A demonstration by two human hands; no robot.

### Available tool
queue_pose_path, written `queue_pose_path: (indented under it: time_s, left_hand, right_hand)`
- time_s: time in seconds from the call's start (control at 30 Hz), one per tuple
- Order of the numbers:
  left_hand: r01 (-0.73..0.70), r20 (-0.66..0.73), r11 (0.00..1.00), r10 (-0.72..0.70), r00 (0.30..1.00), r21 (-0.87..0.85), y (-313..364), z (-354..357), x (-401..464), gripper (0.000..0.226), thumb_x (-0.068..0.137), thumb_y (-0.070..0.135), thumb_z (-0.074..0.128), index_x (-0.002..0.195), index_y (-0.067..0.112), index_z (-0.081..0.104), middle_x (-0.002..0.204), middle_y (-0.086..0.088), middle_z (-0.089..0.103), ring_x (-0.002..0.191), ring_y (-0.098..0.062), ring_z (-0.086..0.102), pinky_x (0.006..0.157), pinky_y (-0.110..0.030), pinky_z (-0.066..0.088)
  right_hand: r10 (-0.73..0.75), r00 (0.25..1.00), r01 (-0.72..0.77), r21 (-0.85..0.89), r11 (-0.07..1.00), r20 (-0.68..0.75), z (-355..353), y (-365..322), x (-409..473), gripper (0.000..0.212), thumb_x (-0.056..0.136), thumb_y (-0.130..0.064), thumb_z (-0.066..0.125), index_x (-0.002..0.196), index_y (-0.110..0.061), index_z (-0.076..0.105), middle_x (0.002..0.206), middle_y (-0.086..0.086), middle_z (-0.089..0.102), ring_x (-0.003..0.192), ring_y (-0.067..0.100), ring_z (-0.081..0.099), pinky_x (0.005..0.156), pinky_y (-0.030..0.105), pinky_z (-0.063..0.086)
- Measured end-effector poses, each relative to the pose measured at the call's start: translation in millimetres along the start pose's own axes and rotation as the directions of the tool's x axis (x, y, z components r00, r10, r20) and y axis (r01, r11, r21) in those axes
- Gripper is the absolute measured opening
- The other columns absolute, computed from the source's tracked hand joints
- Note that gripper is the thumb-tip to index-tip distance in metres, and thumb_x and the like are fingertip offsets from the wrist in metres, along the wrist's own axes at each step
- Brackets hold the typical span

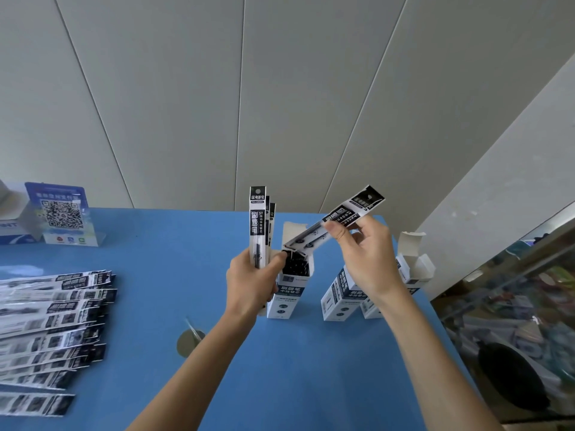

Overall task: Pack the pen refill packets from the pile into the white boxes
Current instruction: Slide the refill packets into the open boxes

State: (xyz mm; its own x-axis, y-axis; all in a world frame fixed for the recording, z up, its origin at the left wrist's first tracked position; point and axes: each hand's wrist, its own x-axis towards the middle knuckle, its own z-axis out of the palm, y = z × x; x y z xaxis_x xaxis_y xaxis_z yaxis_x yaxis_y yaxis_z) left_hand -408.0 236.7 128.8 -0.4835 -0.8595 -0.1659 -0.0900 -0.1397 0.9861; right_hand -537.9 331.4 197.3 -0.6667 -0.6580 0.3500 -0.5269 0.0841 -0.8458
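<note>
Across the lower half of the view stretches the blue tabletop point(311, 368), set against pale wall panels. On its left edge lies the pile of pen refill packets point(53, 321), fanned flat in overlapping rows. At the far left corner stands a blue QR-code sign point(62, 213). Near the middle stands an open white box point(291, 284), upright, its top flap raised and dark refills showing inside. Just right of it stand two more white boxes point(342, 293), leaning together, the farther one with its flaps open. The left hand point(249, 281) has its grip closed around a small upright bunch of packets point(257, 225), beside the open box. The right hand point(364, 256) pinches a single packet point(339, 219), tilted, its lower end at the box mouth.
</note>
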Motion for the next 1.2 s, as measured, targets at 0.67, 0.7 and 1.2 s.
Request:
queue_pose_path:
  time_s: [0.67, 0.7, 1.2]
  left_hand:
    - [0.059, 0.04, 0.995, -0.056, 0.998, -0.079, -2, -1, -2, 0.019, 0.089, 0.025, 0.068, 0.083, 0.007, 0.065, 0.052, -0.007, 0.048, 0.041, -0.016, 0.041, 0.04, -0.022, 0.034]
    - [0.059, 0.04, 0.995, -0.055, 0.998, -0.083, -2, -1, -2, 0.021, 0.089, 0.026, 0.068, 0.084, 0.006, 0.065, 0.052, -0.008, 0.048, 0.041, -0.016, 0.042, 0.04, -0.022, 0.034]
    - [0.074, 0.029, 0.994, -0.072, 0.997, -0.076, -2, -3, -2, 0.027, 0.088, 0.031, 0.069, 0.08, 0.006, 0.061, 0.05, -0.009, 0.048, 0.042, -0.02, 0.04, 0.045, -0.027, 0.032]
  right_hand:
    - [-0.118, 0.971, 0.151, -0.15, 0.977, 0.208, 6, -14, 4, 0.032, 0.088, -0.01, 0.064, 0.066, -0.025, 0.047, 0.054, -0.015, 0.048, 0.053, -0.005, 0.049, 0.052, 0.007, 0.034]
    - [-0.135, 0.971, 0.169, -0.165, 0.972, 0.198, 9, -12, 3, 0.028, 0.088, -0.011, 0.065, 0.068, -0.024, 0.05, 0.059, -0.014, 0.046, 0.056, -0.004, 0.048, 0.053, 0.008, 0.033]
    - [-0.08, 0.951, 0.197, -0.386, 0.901, 0.3, 28, 7, 1, 0.02, 0.086, -0.024, 0.068, 0.08, -0.006, 0.061, 0.059, -0.01, 0.041, 0.056, 0.008, 0.038, 0.056, 0.022, 0.031]
